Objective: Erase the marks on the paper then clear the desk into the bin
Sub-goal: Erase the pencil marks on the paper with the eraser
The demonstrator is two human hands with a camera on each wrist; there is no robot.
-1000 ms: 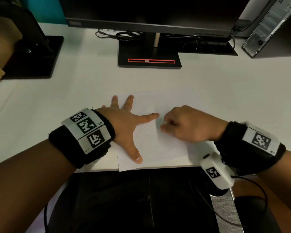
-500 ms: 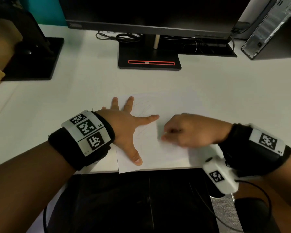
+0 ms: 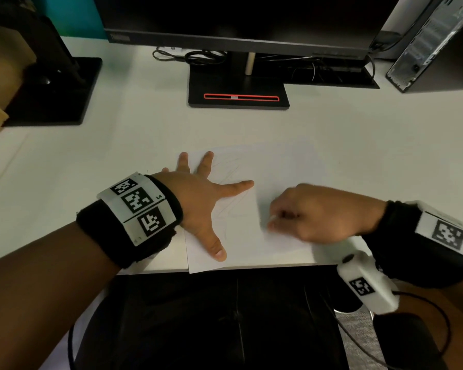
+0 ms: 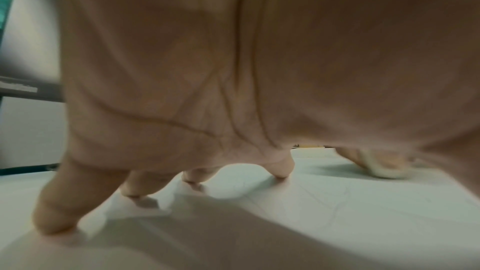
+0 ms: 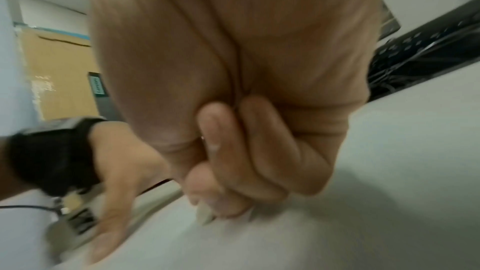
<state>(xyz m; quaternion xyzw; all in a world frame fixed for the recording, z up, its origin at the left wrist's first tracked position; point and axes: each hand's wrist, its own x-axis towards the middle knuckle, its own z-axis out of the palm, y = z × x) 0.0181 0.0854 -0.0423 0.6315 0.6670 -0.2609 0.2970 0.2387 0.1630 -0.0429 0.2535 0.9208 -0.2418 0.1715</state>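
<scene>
A white sheet of paper (image 3: 273,169) with faint pencil lines lies at the desk's front edge. My left hand (image 3: 206,198) lies flat on its left part, fingers spread and pressing down (image 4: 182,176). My right hand (image 3: 305,212) is curled to the right of it and pinches a small white eraser (image 3: 272,218) against the paper. In the right wrist view the eraser (image 5: 205,213) pokes out below the fingertips and touches the sheet. From the left wrist, the eraser (image 4: 384,171) shows pale at the right hand's fingertips on the paper (image 4: 337,202).
A monitor on a black stand (image 3: 238,94) sits at the back centre with cables behind it. A second black stand (image 3: 51,92) is at the back left, beside a cardboard box (image 3: 0,76). A computer tower (image 3: 436,41) stands at the back right. A dark chair (image 3: 225,316) is below the desk edge.
My right hand with the eraser has slid a little right and toward me across the paper. The left hand has stayed pressed in place.
</scene>
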